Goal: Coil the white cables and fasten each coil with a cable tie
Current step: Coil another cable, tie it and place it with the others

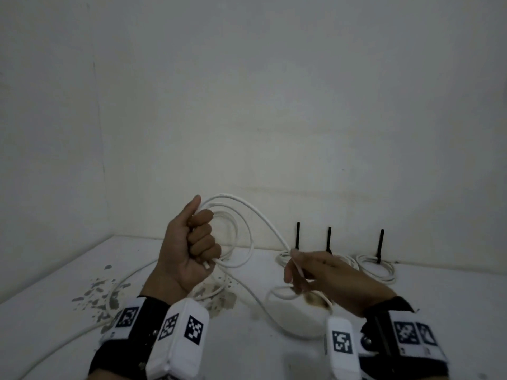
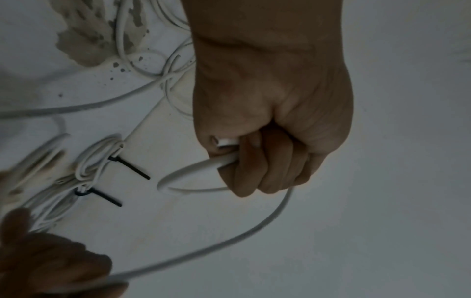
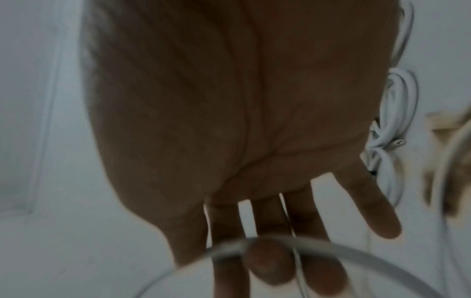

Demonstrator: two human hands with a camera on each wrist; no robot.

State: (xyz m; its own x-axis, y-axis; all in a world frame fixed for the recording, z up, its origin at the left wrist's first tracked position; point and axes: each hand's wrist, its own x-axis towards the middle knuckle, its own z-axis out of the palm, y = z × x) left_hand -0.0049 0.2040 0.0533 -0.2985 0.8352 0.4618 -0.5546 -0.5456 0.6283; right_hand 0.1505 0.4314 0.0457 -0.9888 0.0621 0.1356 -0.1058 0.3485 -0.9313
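My left hand (image 1: 196, 237) is a raised fist that grips a coil of white cable (image 1: 236, 231) above the white table (image 1: 55, 319). In the left wrist view the left hand (image 2: 265, 161) holds the cable (image 2: 193, 171) with its end plug showing at the palm. From the coil a strand arcs right and down to my right hand (image 1: 296, 270), which pinches it between thumb and fingers. The right wrist view shows the right hand (image 3: 270, 260) with the blurred cable (image 3: 331, 244) crossing the fingertips. The rest of the cable trails down onto the table.
Three coils fastened with black cable ties (image 1: 297, 235) lie along the wall at the back right, one being a coil (image 1: 377, 268) at far right. A loose white cable (image 1: 118, 292) lies over chipped paint patches (image 1: 96, 289) at the left. A wall corner rises at the left.
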